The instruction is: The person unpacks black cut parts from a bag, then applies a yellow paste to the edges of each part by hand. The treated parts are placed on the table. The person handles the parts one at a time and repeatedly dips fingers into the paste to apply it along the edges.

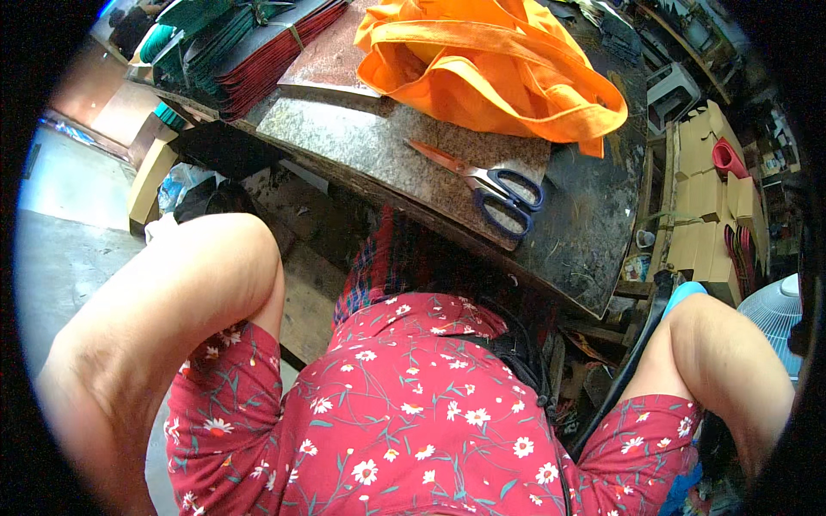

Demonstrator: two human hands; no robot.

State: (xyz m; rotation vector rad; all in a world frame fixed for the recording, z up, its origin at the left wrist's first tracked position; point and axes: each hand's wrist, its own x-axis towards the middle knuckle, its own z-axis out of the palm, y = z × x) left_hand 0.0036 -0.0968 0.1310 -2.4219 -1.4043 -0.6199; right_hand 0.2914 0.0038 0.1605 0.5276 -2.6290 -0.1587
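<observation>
Blue-handled scissors, blades shut, flat on worktable, beside orange fabric

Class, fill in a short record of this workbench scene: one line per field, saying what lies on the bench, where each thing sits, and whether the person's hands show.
Bench: dark, worn worktable
Cutting tool: scissors with blue handles and orange blades, lying flat near the front edge
Fabric: orange cloth, bunched behind the scissors
Stacks: green and red sheets at the far left of the bench
Side: cardboard boxes to the right, white fan beyond them
Person: red flowered garment, both arms bent
Hands: neither in view
</observation>
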